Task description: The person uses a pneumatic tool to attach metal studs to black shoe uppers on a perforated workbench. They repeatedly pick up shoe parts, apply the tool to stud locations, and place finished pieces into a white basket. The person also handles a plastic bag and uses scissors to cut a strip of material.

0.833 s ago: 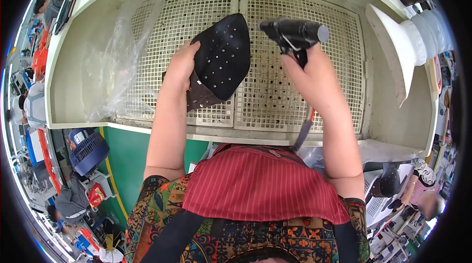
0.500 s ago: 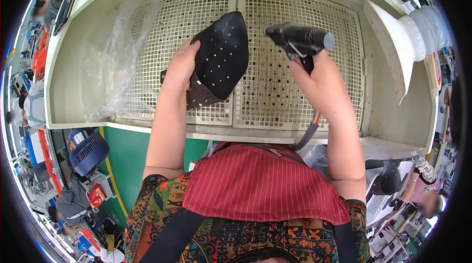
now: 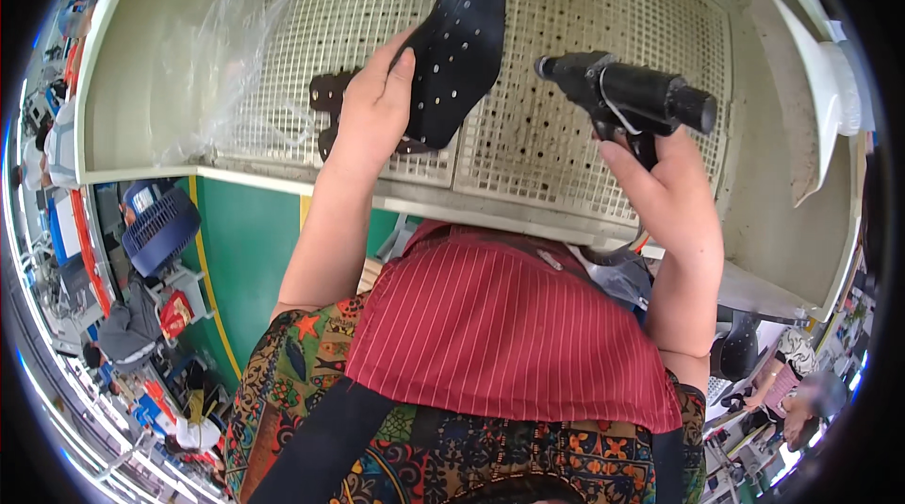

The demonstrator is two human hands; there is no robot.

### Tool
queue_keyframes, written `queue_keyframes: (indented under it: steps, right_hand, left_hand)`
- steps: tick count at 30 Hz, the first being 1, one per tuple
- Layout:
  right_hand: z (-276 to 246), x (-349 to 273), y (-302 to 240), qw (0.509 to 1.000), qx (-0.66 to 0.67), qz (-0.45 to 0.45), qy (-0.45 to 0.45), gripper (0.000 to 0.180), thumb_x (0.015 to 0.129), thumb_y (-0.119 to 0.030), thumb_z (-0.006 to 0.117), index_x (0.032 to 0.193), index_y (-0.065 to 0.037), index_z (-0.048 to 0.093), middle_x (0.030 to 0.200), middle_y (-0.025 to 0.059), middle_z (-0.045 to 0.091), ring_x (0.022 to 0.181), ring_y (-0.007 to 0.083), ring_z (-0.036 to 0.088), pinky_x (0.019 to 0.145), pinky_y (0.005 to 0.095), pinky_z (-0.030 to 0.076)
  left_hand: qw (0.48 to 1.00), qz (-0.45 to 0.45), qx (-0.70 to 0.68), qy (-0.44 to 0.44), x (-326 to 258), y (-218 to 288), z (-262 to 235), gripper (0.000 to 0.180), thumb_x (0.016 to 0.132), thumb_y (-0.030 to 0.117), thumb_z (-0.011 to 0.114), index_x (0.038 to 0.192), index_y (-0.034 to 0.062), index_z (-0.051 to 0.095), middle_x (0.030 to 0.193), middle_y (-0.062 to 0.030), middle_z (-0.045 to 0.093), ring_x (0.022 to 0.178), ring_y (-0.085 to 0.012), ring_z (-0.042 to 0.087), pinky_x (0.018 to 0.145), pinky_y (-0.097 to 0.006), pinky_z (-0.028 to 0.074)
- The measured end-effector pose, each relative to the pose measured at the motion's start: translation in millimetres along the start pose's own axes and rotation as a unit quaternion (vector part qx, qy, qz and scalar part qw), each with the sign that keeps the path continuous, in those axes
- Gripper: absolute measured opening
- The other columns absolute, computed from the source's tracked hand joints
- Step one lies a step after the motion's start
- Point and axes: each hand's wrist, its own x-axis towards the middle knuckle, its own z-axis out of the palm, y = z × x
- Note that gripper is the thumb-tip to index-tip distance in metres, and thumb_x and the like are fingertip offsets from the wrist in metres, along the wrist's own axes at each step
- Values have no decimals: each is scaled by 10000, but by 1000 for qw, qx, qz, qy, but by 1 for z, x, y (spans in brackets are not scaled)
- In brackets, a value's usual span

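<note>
My left hand point(image 3: 375, 108) grips a black studded piece point(image 3: 464, 51) shaped like a shoe upper, its thumb lying against the near side. Small shiny studs dot its dark face. A dark brown part with notched edges and holes point(image 3: 330, 91) sticks out on the left, behind my hand. On the right, my right hand point(image 3: 671, 185) is wrapped round the handle of a black pistol-shaped tool point(image 3: 627, 94). The tool's narrow end points left toward the studded piece, with a gap between them. A hose point(image 3: 617, 254) shows below my right wrist.
Under both hands lies a pale perforated grid point(image 3: 566, 160) inside a cream-coloured tray with raised walls point(image 3: 132, 117). Clear plastic film point(image 3: 222, 70) hangs at the left. A white flared hood point(image 3: 801, 94) stands at the right. A blue fan point(image 3: 162, 229) is beyond the left edge.
My left hand has turned and raised the studded piece, showing more of the notched brown part. My right hand has moved right and down with the tool. The whole view has shifted slightly.
</note>
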Motion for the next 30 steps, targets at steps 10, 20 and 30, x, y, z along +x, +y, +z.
queue_keyframes:
  steps: [10,20,30]
  right_hand:
    - [4,-12,-2,986,99,-4,-130,320,808,-143,624,1089,-1,568,890,146,618,788,270,568,744,346,456]
    - [20,-4,4,973,30,-96,-207,364,802,-204,620,1084,0,512,844,209,592,778,399,564,690,421,459]
    - [41,9,4,964,26,-127,-231,442,798,-201,613,1166,-11,459,884,222,606,822,409,576,704,440,463]
  left_hand:
    - [991,69,-74,83,-67,-9,2,407,988,193,343,1277,-86,408,1227,-163,507,1122,-215,486,990,-316,347]
    - [984,89,-116,107,-97,-27,10,462,991,237,316,1330,-77,323,1294,-177,441,1171,-246,460,1002,-354,349]
    - [974,69,-144,162,-111,-42,17,467,988,243,334,1338,-65,308,1279,-173,456,1145,-241,479,986,-348,369]
